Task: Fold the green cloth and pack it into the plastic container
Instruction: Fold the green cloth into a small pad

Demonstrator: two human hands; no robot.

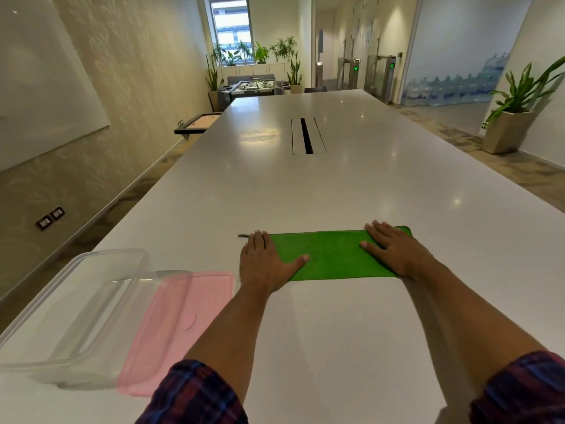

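Observation:
The green cloth [333,255] lies flat on the white table [305,185] as a long folded strip. My left hand [264,263] rests palm down on its left end, fingers spread, thumb reaching over the cloth. My right hand [394,247] presses flat on the right end, covering that corner. Neither hand grips anything. The clear plastic container [76,307] stands empty at the near left of the table. Its pink lid [180,325] lies flat beside it, between the container and my left forearm.
A dark cable slot [306,136] is set into the table's middle farther away. The table's left edge runs close past the container. A potted plant [513,117] stands on the floor at the right.

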